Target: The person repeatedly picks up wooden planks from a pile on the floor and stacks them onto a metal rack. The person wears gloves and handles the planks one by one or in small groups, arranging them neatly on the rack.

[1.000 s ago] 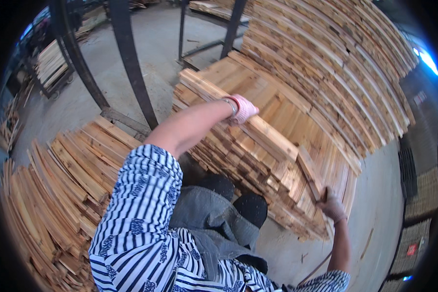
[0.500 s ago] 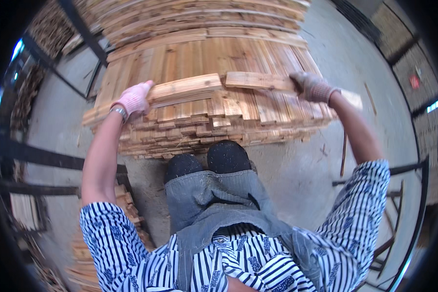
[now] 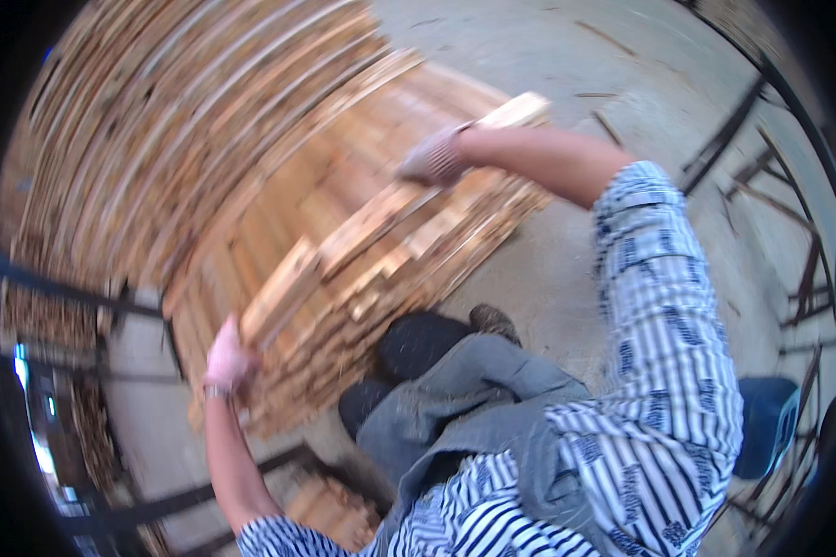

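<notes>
My left hand (image 3: 229, 360), in a pale pinkish work glove, is closed around a wooden plank (image 3: 283, 288) over the near left part of a board stack. In a similar glove, my right hand (image 3: 434, 158) grips a second plank (image 3: 372, 226) from above; its far end sticks out past my wrist. The inner ends of the two planks lie close together, near the middle of the stack. Beneath them is the layered stack of boards (image 3: 297, 200), with uneven ends along its near side. Motion blur softens the fingers of both hands.
A taller pile of boards (image 3: 195, 111) rises behind the stack. Dark metal bars (image 3: 186, 497) stand at lower left, near more wood pieces (image 3: 330, 511). On the right are a metal frame (image 3: 790, 223) and a dark blue container (image 3: 766, 422). Wood strips (image 3: 607, 37) lie on the concrete floor.
My view has swung to the right, so the stack now appears tilted and farther left. My left hand sits lower in view and my right arm reaches across. Both hands keep hold of their planks.
</notes>
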`<state>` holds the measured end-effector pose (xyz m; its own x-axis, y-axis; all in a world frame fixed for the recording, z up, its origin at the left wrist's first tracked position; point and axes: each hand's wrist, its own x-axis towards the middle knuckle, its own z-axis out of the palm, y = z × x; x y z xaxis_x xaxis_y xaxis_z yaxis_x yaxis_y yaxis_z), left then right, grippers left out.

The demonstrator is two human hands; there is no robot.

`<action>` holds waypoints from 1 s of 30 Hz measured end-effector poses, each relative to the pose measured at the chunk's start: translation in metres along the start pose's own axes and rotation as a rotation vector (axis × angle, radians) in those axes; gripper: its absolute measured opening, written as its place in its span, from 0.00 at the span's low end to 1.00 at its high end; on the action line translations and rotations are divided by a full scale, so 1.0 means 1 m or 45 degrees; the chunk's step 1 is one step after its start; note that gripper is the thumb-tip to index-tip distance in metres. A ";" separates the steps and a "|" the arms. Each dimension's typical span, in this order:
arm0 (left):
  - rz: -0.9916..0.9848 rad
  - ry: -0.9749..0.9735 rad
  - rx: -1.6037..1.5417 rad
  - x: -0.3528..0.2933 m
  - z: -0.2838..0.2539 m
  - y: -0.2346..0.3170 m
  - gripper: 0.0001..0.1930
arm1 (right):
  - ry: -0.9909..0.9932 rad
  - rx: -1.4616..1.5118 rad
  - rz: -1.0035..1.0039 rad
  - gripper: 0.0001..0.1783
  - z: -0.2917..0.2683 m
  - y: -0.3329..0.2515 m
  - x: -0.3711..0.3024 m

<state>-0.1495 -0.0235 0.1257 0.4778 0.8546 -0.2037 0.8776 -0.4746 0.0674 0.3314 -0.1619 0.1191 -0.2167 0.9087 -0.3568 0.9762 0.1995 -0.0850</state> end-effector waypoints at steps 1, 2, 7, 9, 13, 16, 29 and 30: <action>0.023 0.022 -0.041 -0.003 -0.002 0.005 0.42 | -0.035 -0.004 -0.011 0.18 0.000 0.000 0.000; -0.003 -0.058 -0.042 -0.007 -0.006 0.009 0.41 | -0.029 -0.016 0.006 0.19 0.000 -0.001 -0.001; -0.155 -0.178 0.026 -0.013 -0.022 0.028 0.41 | 0.041 0.034 0.105 0.29 0.005 -0.008 -0.008; -0.164 -0.143 0.020 -0.012 -0.022 0.028 0.41 | 0.099 0.072 0.112 0.27 0.007 -0.009 -0.014; -0.078 -0.077 0.011 -0.017 -0.012 0.006 0.44 | 0.185 0.002 0.085 0.22 -0.002 -0.019 -0.020; 0.038 0.220 0.077 -0.046 -0.011 -0.018 0.41 | 0.615 -0.070 -0.150 0.25 -0.014 -0.055 -0.017; -0.151 1.674 -1.582 -0.217 -0.069 0.125 0.39 | 0.012 1.732 -1.309 0.63 0.036 -0.327 0.000; -0.029 1.849 -1.796 -0.236 -0.057 0.117 0.35 | -0.137 1.759 -1.311 0.63 0.036 -0.343 -0.007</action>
<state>-0.1570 -0.2689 0.2372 -0.4910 0.7015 0.5166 -0.0492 -0.6144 0.7875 -0.0023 -0.2500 0.1171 -0.7552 0.5819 0.3016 -0.2667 0.1475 -0.9524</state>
